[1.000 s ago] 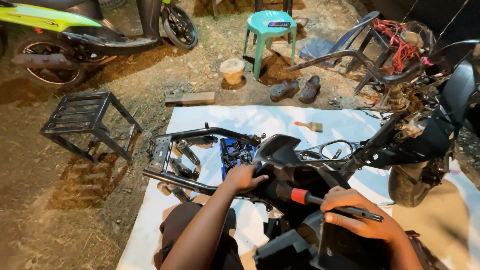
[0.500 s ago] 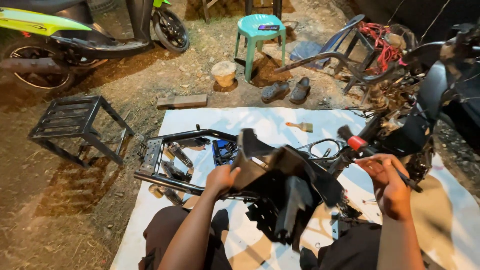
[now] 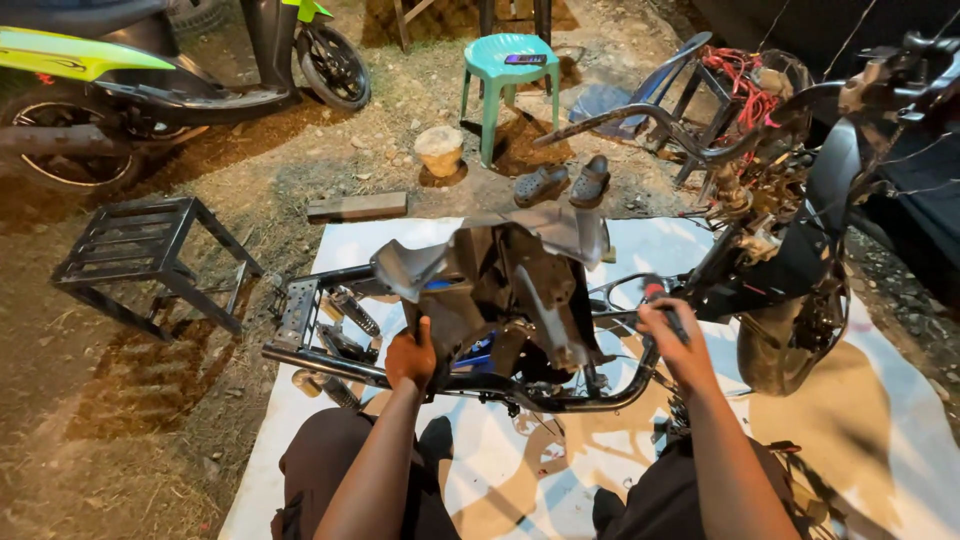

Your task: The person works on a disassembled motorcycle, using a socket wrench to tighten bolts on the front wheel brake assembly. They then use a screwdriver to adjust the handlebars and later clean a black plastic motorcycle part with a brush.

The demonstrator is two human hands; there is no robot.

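Your left hand (image 3: 410, 357) grips the black plastic fairing panel (image 3: 505, 285), tilted up over the scooter frame (image 3: 330, 362) | your right hand (image 3: 672, 330) is clenched on a red-handled screwdriver (image 3: 660, 300) | white tarp (image 3: 880, 420) underneath.

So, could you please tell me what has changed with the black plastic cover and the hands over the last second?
The black plastic cover has been tipped up off the frame, its underside now facing the camera. The left hand has shifted to grip its lower edge. The right hand keeps hold of the red-handled tool. The frame, white sheet and green stool stayed put.
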